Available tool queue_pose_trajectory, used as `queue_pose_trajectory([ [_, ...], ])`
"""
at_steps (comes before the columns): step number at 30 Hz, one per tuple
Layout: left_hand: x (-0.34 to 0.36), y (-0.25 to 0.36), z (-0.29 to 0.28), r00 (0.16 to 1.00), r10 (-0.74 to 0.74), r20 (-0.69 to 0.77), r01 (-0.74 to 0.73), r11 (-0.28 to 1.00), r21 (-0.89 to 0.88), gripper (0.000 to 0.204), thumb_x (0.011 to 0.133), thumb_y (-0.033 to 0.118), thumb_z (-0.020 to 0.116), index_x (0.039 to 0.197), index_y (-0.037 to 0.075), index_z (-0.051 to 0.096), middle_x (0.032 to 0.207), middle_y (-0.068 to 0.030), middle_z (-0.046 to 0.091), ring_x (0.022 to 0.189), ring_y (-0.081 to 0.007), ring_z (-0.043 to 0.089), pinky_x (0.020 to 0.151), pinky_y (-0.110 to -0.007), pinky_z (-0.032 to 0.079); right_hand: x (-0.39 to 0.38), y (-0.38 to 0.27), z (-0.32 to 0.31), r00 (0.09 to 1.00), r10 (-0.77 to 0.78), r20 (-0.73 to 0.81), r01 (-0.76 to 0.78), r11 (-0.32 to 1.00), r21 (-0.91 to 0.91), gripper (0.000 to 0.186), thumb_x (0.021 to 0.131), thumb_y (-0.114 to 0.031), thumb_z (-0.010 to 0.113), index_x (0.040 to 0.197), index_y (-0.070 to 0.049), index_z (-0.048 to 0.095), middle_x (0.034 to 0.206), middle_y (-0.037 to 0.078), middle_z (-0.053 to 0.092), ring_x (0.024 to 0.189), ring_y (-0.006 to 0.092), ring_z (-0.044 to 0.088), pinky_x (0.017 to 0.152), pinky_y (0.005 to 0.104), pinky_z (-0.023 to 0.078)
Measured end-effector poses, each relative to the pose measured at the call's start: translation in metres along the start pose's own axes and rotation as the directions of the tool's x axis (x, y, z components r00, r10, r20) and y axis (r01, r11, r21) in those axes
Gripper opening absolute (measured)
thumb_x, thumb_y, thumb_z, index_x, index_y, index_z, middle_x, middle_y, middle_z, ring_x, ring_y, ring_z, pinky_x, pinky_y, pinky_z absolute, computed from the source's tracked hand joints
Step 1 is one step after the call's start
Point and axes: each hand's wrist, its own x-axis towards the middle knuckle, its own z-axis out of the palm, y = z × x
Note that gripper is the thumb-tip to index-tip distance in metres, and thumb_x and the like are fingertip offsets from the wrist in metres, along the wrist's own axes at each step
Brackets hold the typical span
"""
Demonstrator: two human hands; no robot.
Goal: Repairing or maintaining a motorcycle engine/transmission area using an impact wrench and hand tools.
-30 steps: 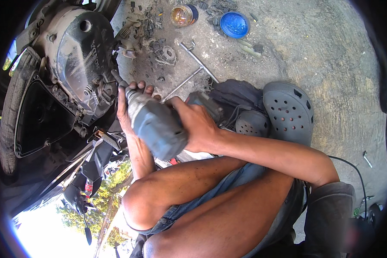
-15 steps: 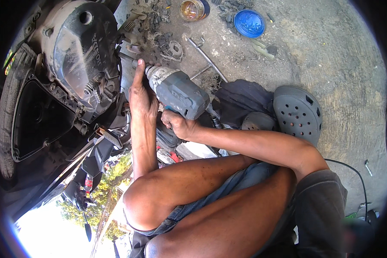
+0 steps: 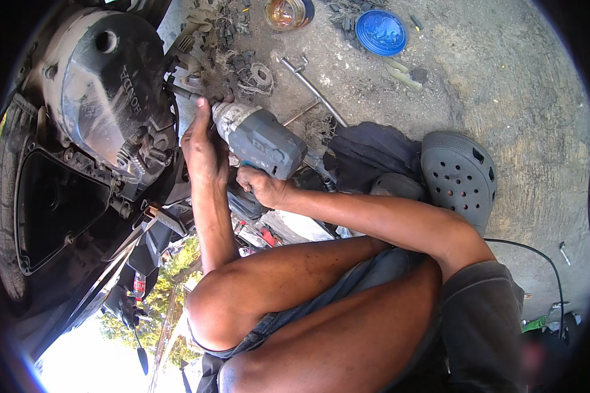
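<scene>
A grey cordless impact wrench (image 3: 269, 141) lies across my view, its nose toward the motorcycle's dusty engine cover (image 3: 105, 82). My right hand (image 3: 267, 188) is wrapped round its handle. At the front end my left hand (image 3: 206, 150) cradles the tool, with the thumb laid up along the nose and the other fingers mostly hidden behind. A dark socket extension (image 3: 182, 92) runs from the nose to the right edge of the engine cover; the point where it meets the part is too small to make out.
On the concrete lie a T-handle wrench (image 3: 314, 90), a blue lid (image 3: 381, 33), a jar of amber liquid (image 3: 285, 13) and a dark cloth (image 3: 373, 154). A grey clog (image 3: 459, 173) is to the right. A black cable (image 3: 537, 252) curves at far right, near a small spanner (image 3: 564, 251).
The impact wrench and both hands sit slightly further left in view. The engine cover has also shifted left and down, as the view moved a little. Both grips stay the same.
</scene>
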Motion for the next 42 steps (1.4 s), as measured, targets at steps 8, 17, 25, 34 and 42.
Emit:
queue_pose_trajectory([
  [8, 0.002, -0.004, -0.031, 0.999, 0.008, -0.037, -0.009, 0.999, -0.036, 0.062, 0.092, 0.052, 0.046, 0.113, -0.005, 0.055, 0.109, -0.0194, 0.061, 0.105, -0.0302, 0.058, 0.096, -0.04, 0.041, -0.011, 0.026, 0.037, 0.99, 0.139, 0.018, -0.14, 0.989, 0.05, 0.021, 0.083, -0.025, 0.056, 0.092, -0.006, 0.059, 0.09, 0.01, 0.06, 0.084, 0.0275, 0.055, 0.074, 0.042, 0.043],
  [17, -0.012, -0.012, -0.042, 0.994, -0.1, -0.053, 0.096, 0.993, -0.07, 0.062, 0.096, 0.048, 0.038, 0.125, -0.006, 0.048, 0.119, -0.0176, 0.058, 0.111, -0.0288, 0.054, 0.098, -0.042, 0.039, -0.007, 0.027, 0.043, 0.977, 0.215, 0.008, -0.201, 0.899, 0.389, 0.017, 0.08, -0.02, 0.055, 0.074, -0.004, 0.054, 0.069, 0.007, 0.054, 0.066, 0.0203, 0.05, 0.062, 0.0385, 0.041],
  [25, -0.01, -0.018, -0.054, 0.999, -0.049, 0.006, 0.049, 0.995, -0.085, 0.061, 0.093, 0.047, 0.047, 0.124, -0.006, 0.047, 0.119, -0.0181, 0.057, 0.107, -0.0251, 0.054, 0.095, -0.037, 0.038, 0.005, 0.025, 0.02, 0.997, 0.08, -0.008, -0.073, 0.946, 0.317, 0.022, 0.076, -0.021, 0.055, 0.091, -0.004, 0.057, 0.081, 0.006, 0.055, 0.075, 0.0191, 0.052, 0.069, 0.0349, 0.044],
  [34, -0.004, -0.018, -0.051, 0.999, -0.033, 0.013, 0.034, 0.995, -0.096, 0.061, 0.094, 0.046, 0.046, 0.125, -0.007, 0.045, 0.121, -0.0192, 0.055, 0.11, -0.0257, 0.053, 0.096, -0.038, 0.038, 0.013, 0.022, 0.015, 0.985, 0.168, 0.037, -0.171, 0.925, 0.339, 0.023, 0.076, -0.017, 0.053, 0.095, -0.004, 0.057, 0.085, 0.007, 0.055, 0.076, 0.0205, 0.051, 0.07, 0.0371, 0.044],
  [42, -0.002, -0.009, -0.033, 0.996, 0.0, 0.093, 0.01, 0.994, -0.108, 0.06, 0.096, 0.043, 0.045, 0.129, -0.007, 0.041, 0.127, -0.0207, 0.051, 0.115, -0.0276, 0.051, 0.098, -0.039, 0.039, 0.034, 0.014, 0.016, 0.99, 0.123, -0.074, -0.115, 0.987, 0.112, 0.032, 0.076, -0.018, 0.055, 0.103, -0.001, 0.056, 0.1, 0.012, 0.059, 0.095, 0.0261, 0.056, 0.082, 0.0392, 0.043],
])
